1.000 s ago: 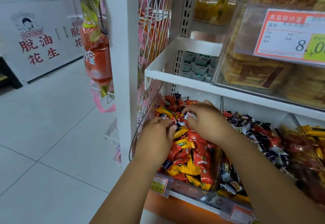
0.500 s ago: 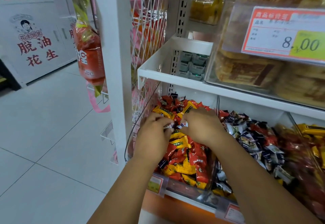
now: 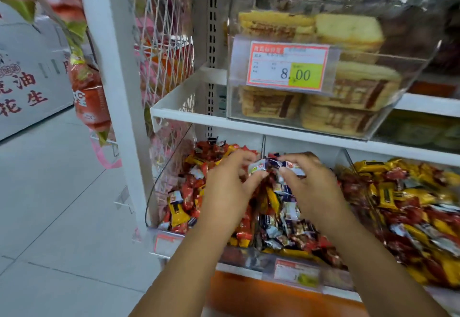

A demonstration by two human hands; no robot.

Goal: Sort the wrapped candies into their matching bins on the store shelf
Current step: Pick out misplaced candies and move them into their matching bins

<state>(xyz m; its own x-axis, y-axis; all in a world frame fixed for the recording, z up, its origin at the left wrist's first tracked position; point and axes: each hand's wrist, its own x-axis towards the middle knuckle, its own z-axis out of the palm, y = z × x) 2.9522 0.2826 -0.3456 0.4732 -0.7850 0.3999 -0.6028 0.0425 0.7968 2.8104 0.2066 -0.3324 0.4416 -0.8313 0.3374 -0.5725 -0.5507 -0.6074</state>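
Through the head camera I look down at a store shelf lined with open candy bins. The left hand [image 3: 227, 189] and the right hand [image 3: 312, 189] are raised side by side over the bins, close together but not touching. Between their fingertips sits a small bunch of blue-and-white wrapped candies [image 3: 265, 166]. The left hand's fingers curl over the bunch from its left side, with the thumb tucked beneath it. The right hand's forefinger and thumb pinch its right end. Blur softens the fingertips, so I cannot count the pieces. The bunch sits high in the gap between the hands, just in front of the clear divider [image 3: 263, 143] that stands between the left bin [image 3: 159, 192] and the middle bin [image 3: 263, 259]. The left bin holds red and yellow candies [image 3: 184, 199], partly hidden behind the left wrist. The middle bin, below the right hand, holds dark blue and silver candies [image 3: 286, 232] that match the wrappers in the bunch. Further right, the right bin [image 3: 347, 164] is heaped with yellow and red bars [image 3: 410, 212]. A shelf-edge label [image 3: 296, 273] is clipped to the front rail under the middle bin. Above, on the white upper shelf [image 3: 189, 116], stands a clear box [image 3: 410, 67] of layered cakes [image 3: 348, 30], and its price tag [image 3: 288, 67] reads 8.00. At the left of the shelf are a white post [image 3: 112, 67] and a wire mesh panel [image 3: 164, 42], with a red snack packet [image 3: 87, 100] hanging beside them over the grey tiled floor [image 3: 49, 217].
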